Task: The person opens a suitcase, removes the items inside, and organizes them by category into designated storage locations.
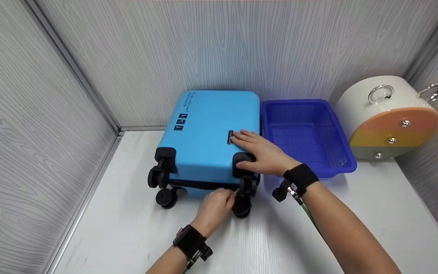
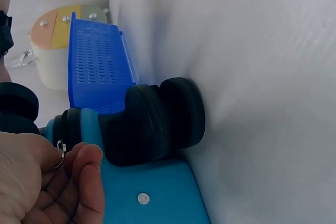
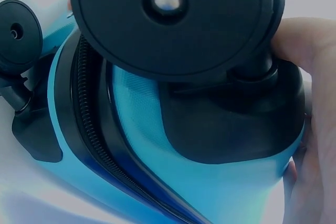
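A light blue suitcase (image 1: 215,125) lies flat, its wheeled end toward me. At that end my left hand (image 1: 214,209) pinches a silver zipper pull (image 2: 61,148) between thumb and forefinger, close beside the near right wheels (image 1: 242,205). My right hand (image 1: 266,154) rests with spread fingers on the suitcase's top right corner, over the black corner guard, fingertips by a small dark label (image 1: 230,137). In the right wrist view the black zipper (image 3: 86,108) curves around the side with its teeth meshed. A large wheel (image 3: 168,40) hides part of the left hand there.
Right of the suitcase stands a blue plastic basket (image 1: 342,152), close against its side. Beyond it is a cream round drum-like box (image 1: 390,95) with an orange, yellow and green striped front, silver knobs and ring handles. Wood-grain panels (image 1: 219,45) enclose the white table (image 1: 127,228).
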`<state>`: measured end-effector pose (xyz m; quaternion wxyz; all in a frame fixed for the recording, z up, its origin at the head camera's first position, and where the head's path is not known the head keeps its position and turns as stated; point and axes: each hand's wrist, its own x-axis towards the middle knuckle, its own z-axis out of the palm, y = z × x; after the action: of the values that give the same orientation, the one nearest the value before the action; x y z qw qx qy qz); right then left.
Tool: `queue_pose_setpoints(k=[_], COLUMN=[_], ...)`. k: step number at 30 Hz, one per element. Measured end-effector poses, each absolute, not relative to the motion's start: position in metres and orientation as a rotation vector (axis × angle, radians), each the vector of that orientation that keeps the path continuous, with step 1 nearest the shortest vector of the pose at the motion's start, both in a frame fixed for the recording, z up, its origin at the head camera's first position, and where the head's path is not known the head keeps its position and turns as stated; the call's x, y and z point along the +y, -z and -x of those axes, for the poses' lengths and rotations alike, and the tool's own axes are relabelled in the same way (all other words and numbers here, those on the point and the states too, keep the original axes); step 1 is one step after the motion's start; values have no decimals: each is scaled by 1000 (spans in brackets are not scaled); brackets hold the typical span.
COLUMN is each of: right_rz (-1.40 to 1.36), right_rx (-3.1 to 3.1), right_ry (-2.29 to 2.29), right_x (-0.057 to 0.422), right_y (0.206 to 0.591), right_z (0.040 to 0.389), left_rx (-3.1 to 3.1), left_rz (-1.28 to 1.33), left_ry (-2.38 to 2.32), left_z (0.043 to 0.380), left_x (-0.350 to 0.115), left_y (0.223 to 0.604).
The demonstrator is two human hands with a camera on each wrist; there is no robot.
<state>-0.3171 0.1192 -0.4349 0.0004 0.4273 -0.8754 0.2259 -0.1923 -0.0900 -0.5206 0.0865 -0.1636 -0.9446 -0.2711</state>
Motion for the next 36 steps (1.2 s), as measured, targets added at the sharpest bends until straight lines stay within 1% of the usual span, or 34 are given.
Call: queue_pose_setpoints(k=[11,18,29,36], right_rz=[-1360,-1393,-1365,-1345], right_rx=[-2742,-2734,-2724,-2717], right_ry=[-704,-687,-779,-844], right_x=[115,121,131,140], right_y=[436,430,433,436], right_z=[316,317,324,324], left_rx=[-2718,-2701,-2622,-2525], left_rz=[444,350,353,343], left_ry=[870,894,814,681], left_z=[184,179,181,179], left_x=[-113,-136,-141,-158], left_y=[527,529,538,551])
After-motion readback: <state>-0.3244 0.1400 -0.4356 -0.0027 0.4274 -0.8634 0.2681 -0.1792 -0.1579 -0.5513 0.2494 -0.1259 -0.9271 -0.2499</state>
